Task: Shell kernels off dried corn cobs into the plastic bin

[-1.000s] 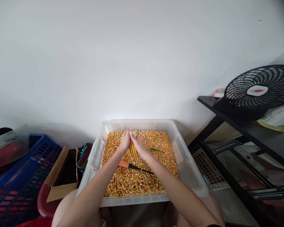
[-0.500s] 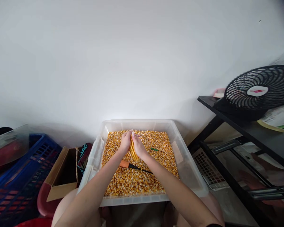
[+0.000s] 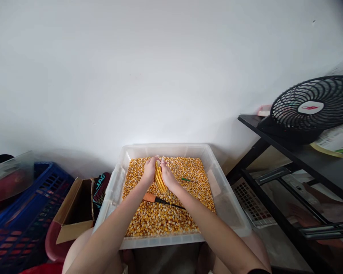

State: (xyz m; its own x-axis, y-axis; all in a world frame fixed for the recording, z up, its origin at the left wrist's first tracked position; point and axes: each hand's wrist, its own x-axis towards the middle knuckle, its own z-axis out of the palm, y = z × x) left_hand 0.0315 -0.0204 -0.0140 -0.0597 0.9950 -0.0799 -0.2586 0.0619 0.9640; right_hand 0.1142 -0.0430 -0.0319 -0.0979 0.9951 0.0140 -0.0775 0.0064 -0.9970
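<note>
Between my two hands is a yellow corn cob (image 3: pixel 159 179), its kernel-covered lower end pointing toward me. My left hand (image 3: pixel 150 168) wraps its left side and my right hand (image 3: pixel 167 176) its right side, with both thumbs near the far end. Fingertips on the far side are hidden. Loose corn kernels (image 3: pixel 160 222) fill the translucent plastic bin (image 3: pixel 231 215) beneath. On the kernels, just nearer than the cob, lies a tool with an orange handle (image 3: pixel 149 197) and a thin dark shaft. A small green-handled tool (image 3: pixel 185 179) rests to the right of my right hand.
The bin sits over my lap against a white wall (image 3: pixel 160 83). At left stand an open cardboard box (image 3: pixel 74 205), a maroon tub (image 3: pixel 53 241) and a blue basket (image 3: pixel 23 213). On the right, a black rack (image 3: pixel 274 140) carries a black fan (image 3: pixel 311 108).
My hands have parted slightly around the corn cob, so more of its kernel rows show. My left hand shifted a little to the left. The tools stay put on the kernels.
</note>
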